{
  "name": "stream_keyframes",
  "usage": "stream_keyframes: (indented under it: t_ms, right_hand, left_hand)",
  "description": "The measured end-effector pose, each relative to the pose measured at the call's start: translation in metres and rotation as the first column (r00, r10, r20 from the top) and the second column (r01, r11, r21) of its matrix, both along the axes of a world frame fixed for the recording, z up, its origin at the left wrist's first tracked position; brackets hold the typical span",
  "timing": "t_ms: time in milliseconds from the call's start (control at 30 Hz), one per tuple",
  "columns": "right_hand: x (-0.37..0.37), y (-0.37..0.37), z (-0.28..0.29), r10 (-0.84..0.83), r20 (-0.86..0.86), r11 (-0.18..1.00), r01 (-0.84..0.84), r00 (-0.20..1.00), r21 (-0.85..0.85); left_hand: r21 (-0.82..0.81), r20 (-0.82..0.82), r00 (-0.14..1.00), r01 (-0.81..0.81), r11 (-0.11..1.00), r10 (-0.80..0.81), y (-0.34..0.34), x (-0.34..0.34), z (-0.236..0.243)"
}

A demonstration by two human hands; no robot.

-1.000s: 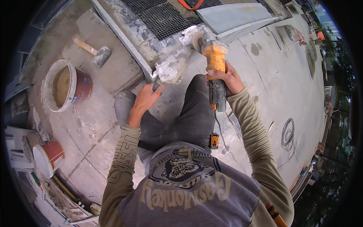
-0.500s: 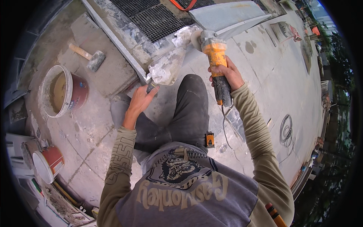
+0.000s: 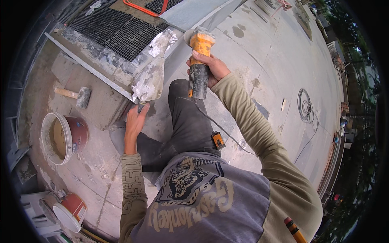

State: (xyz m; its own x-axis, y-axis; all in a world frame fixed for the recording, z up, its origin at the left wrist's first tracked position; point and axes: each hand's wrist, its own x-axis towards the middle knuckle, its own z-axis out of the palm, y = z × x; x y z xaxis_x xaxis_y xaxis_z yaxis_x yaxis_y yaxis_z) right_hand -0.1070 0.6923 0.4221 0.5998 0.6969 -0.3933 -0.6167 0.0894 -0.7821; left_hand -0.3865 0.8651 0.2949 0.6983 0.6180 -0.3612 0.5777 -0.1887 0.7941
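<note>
My right hand [image 3: 215, 67] is wrapped round the body of a yellow and black angle grinder [image 3: 199, 77]. Its pale disc [image 3: 188, 37] points away from me, close to the edge of a grey stone slab [image 3: 190, 16]; whether they touch I cannot tell. In my left hand [image 3: 135, 121] is the dark handle of a trowel [image 3: 152, 83], its broad blade smeared white and grey. The blade reaches forward beside the mortar-stained ledge. A crumpled white wrapping [image 3: 162, 43] lies just past its tip.
To my left stand a mortar bucket [image 3: 77, 131], a mallet [image 3: 84, 97] and a second red and white bucket [image 3: 67, 216]. Black grid mats [image 3: 129, 36] and an orange-handled tool [image 3: 139, 9] lie ahead. The grinder's cord [image 3: 219, 123] trails past my leg; a coiled cable [image 3: 306, 106] rests at right.
The view has shifted, so most things sit further left in it. Both hands keep their hold on the angle grinder and the trowel.
</note>
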Motion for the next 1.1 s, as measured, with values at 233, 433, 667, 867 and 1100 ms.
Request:
stream_keyframes:
  t_ms: [233,433,667,867,1100]
  right_hand:
    - [0.022,-0.024,-0.031,-0.061,0.448,0.935,0.208,0.892,-0.286]
    - [0.026,-0.018,-0.047,-0.035,0.509,0.919,0.228,0.860,-0.323]
    - [-0.008,-0.033,0.002,0.335,0.410,0.926,-0.216,0.848,-0.311]
    - [-0.028,-0.021,0.000,0.550,0.346,0.820,-0.412,0.760,-0.398]
    - [-0.010,-0.008,0.002,0.593,0.304,0.777,-0.432,0.746,-0.458]
  left_hand:
    - [-0.064,0.036,0.999,-0.033,0.997,0.035,-0.010,0.004,-0.004]
    - [-0.074,0.006,1.000,-0.019,0.997,0.019,-0.003,-0.002,-0.004]
    - [0.065,0.050,0.999,-0.008,0.998,0.005,-0.001,0.000,0.010]
    - [0.067,0.047,0.999,-0.006,0.998,0.003,-0.003,-0.005,0.014]
    - [0.088,0.064,0.997,-0.049,0.995,0.043,-0.004,-0.008,-0.002]
